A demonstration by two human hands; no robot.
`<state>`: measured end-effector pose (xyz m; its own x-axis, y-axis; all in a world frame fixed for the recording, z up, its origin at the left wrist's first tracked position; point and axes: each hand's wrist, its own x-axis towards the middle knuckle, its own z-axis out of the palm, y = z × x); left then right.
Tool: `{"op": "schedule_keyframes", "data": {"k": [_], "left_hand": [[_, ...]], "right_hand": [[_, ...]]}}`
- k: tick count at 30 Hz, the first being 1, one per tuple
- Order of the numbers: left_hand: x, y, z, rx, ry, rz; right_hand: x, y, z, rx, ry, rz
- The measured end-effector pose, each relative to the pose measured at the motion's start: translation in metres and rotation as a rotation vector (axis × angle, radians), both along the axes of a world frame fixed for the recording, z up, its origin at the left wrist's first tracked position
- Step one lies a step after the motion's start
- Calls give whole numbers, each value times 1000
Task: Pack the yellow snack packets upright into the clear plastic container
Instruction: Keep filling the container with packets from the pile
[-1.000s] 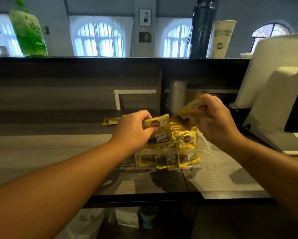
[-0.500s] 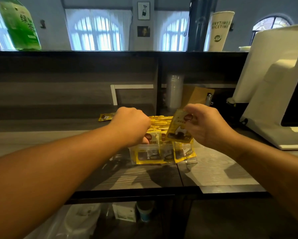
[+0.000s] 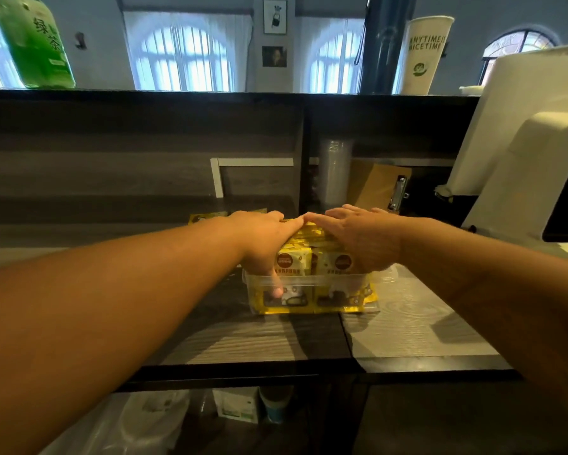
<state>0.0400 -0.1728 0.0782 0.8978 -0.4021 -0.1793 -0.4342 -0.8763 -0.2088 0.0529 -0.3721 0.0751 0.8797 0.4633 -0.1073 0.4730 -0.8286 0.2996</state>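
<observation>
A clear plastic container (image 3: 308,280) stands on the dark wooden counter, filled with several yellow snack packets (image 3: 294,261) standing upright. My left hand (image 3: 262,239) lies flat across the packet tops on the left, its thumb reaching down over the container's front wall. My right hand (image 3: 361,239) presses flat on the packet tops at the right. The fingertips of both hands meet over the back of the container. Neither hand holds a packet. One loose yellow packet (image 3: 203,218) lies on the counter behind my left forearm.
Behind the container stand a stack of clear cups (image 3: 335,172) and a brown clipboard (image 3: 379,188). A white machine (image 3: 522,152) fills the right side. A green bottle (image 3: 34,41) and a paper cup (image 3: 423,54) sit on the upper ledge. The counter's front edge (image 3: 276,369) is near me.
Each hand held a yellow packet above the container. Both packets are now in the container, and both hands have spread flat on the packet tops.
</observation>
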Motion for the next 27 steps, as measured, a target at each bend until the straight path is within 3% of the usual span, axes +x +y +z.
{"op": "schedule_keyframes", "data": {"k": [5, 11, 19, 27], "left_hand": [[4, -5, -8, 36, -24, -9], [5, -2, -13, 3, -105, -75], [5, 2, -21, -220, -133, -64], [9, 1, -13, -229, 30, 26]], "right_hand": [[5, 6, -15, 17, 41, -35], [-2, 7, -15, 37, -82, 20], [-5, 7, -16, 63, -229, 47], [7, 8, -13, 150, 40, -68]]}}
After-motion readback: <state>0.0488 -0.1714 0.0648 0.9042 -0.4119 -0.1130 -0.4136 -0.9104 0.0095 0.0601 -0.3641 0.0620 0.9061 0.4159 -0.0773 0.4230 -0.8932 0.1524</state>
